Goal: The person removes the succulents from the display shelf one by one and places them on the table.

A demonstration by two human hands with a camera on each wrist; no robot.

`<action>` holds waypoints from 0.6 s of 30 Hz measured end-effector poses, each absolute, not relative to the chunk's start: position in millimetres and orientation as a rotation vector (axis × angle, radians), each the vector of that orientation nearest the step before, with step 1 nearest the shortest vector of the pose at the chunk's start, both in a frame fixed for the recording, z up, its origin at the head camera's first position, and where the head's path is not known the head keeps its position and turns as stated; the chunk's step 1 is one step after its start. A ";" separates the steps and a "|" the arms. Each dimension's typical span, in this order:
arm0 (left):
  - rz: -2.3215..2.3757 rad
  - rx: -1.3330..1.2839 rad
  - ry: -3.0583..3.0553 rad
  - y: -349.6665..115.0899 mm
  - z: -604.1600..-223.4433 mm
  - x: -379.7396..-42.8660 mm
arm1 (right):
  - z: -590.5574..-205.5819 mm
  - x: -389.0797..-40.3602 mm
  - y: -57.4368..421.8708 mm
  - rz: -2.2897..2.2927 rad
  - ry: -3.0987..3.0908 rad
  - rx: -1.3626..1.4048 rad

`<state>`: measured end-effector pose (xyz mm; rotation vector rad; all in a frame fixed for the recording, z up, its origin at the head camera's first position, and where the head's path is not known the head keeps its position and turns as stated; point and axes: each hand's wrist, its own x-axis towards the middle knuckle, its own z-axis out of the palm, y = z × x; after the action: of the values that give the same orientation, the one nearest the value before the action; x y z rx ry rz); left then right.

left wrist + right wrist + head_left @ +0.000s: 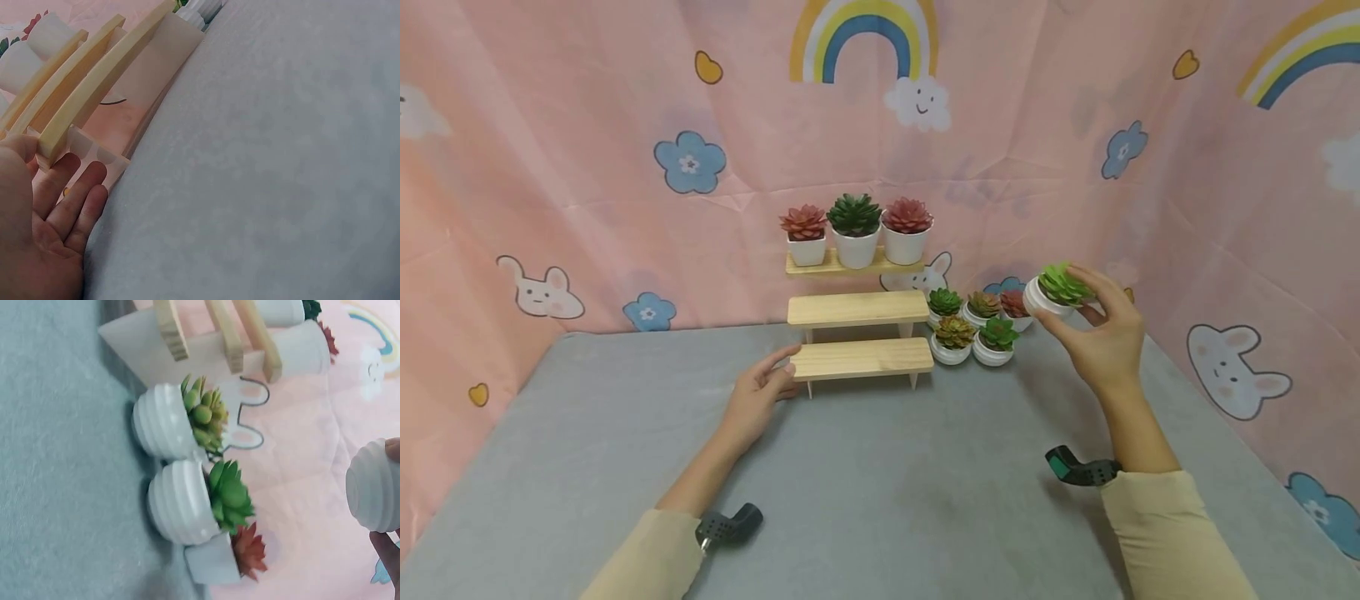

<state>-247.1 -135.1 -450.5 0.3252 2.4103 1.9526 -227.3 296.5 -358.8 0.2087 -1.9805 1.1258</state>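
Note:
A three-tier wooden stand with clear side panels stands at the back of the table. My left hand grips the left end of its lowest board, thumb and fingers at the corner in the left wrist view. To the right, my right hand holds up a potted succulent, bright green in a round white ribbed pot, thumb and fingers on either side. In the right wrist view only part of this pot shows, at the edge. The two lower boards bear no pots.
On the top board stand a red succulent, a dark green succulent and another red succulent in white pots. Several small potted succulents cluster right of the stand. A pink printed cloth hangs behind the grey table.

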 end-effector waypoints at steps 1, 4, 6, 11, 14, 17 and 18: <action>1.956 0.327 2.408 -134.7 -450.6 -247.0 | -360.4 -227.5 298.6 1.136 -1.982 0.196; 1.959 0.327 2.405 -134.7 -450.0 -246.7 | -366.4 -229.2 304.7 1.141 -2.000 0.162; 1.953 0.325 2.409 -135.0 -450.0 -246.9 | -373.4 -231.9 308.5 1.137 -2.020 0.134; 1.946 0.318 2.417 -135.0 -449.2 -245.8 | -396.9 -242.1 319.6 1.141 -2.093 0.040; 1.942 0.313 2.415 -134.7 -448.1 -244.7 | -407.9 -243.5 323.8 1.122 -2.150 -0.022; 1.931 0.311 2.415 -133.8 -447.4 -244.6 | -415.2 -242.2 325.6 1.135 -2.186 -0.058; 1.928 0.310 2.417 -133.4 -447.1 -244.8 | -417.6 -242.0 326.0 1.144 -2.194 -0.069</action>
<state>-244.8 -133.4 -447.1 0.3102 2.4166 1.9277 -242.0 326.0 -417.6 -0.0687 -2.1938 1.1439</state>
